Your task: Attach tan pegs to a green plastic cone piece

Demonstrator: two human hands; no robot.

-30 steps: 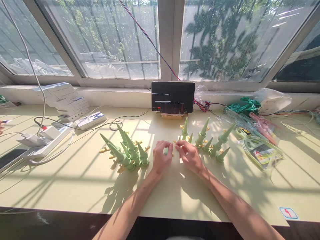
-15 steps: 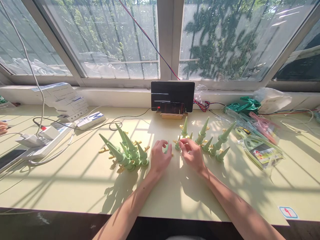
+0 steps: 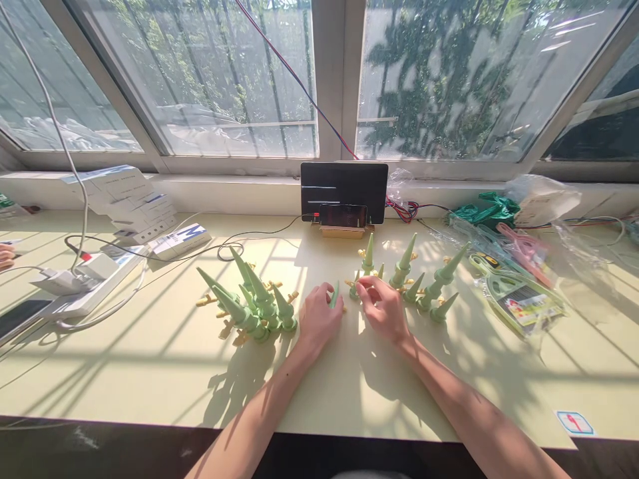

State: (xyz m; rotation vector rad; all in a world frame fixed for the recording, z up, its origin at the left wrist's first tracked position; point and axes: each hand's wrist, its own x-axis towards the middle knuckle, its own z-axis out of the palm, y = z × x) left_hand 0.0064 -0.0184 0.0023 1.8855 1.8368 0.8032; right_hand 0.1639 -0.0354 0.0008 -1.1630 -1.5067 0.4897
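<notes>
Between two green-spiked clusters [image 3: 266,306], the left hand [image 3: 318,317] pinches one slender green cone [image 3: 335,295], the right hand [image 3: 384,311] curled, grip unclear.

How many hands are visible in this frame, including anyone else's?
3: the left hand, right of one group of green spikes; the right hand, by the other group; and another person's hand, cut off at the left edge. Others could be out of frame.

The place looks like a workroom: one long table [image 3: 150,392] under windows [image 3: 239,73], with a power strip [image 3: 92,298] and boxes [image 3: 132,203] left of the left hand [image 3: 319,319], and a label [image 3: 575,422] right of the right hand [image 3: 384,309].
</notes>
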